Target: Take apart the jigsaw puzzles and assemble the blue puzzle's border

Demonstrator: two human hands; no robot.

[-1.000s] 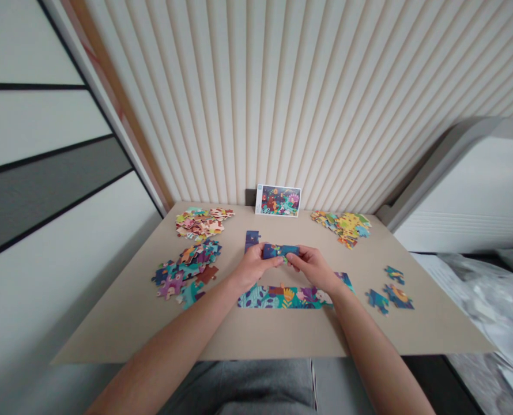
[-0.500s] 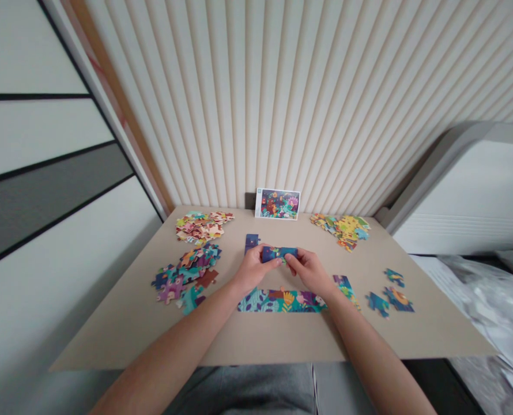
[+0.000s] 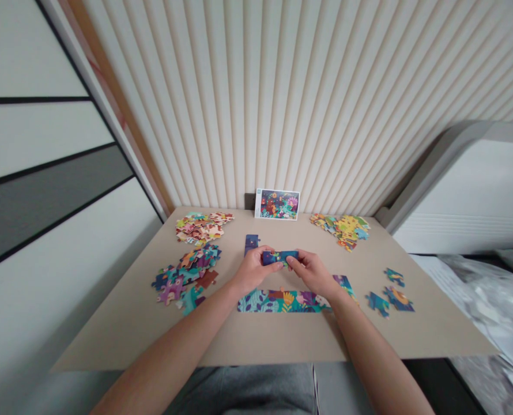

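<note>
Between my two hands is a short strip of dark blue puzzle pieces (image 3: 279, 257), raised off the table. My left hand (image 3: 255, 268) pinches its left end, thumb in front. At its right end, my right hand (image 3: 310, 271) grips it between thumb and fingers. A joined row of puzzle pieces (image 3: 278, 301) lies below my hands, and my right forearm hides part of its right end. Further right, a joined column of pieces (image 3: 343, 283) shows past my wrist. Behind my left hand lies a dark blue piece pair (image 3: 251, 242), partly covered.
Heaps of loose pieces lie at the back left (image 3: 200, 227), the left (image 3: 189, 274) and the back right (image 3: 343, 227). Several loose blue pieces (image 3: 395, 297) rest on the right. A picture card (image 3: 277, 204) leans upright against the pleated wall (image 3: 239, 104) behind the table (image 3: 274, 340).
Both hands and the held puzzle strip have dropped very slightly, and the strip looks a little more level. The other pieces stay where they were.
</note>
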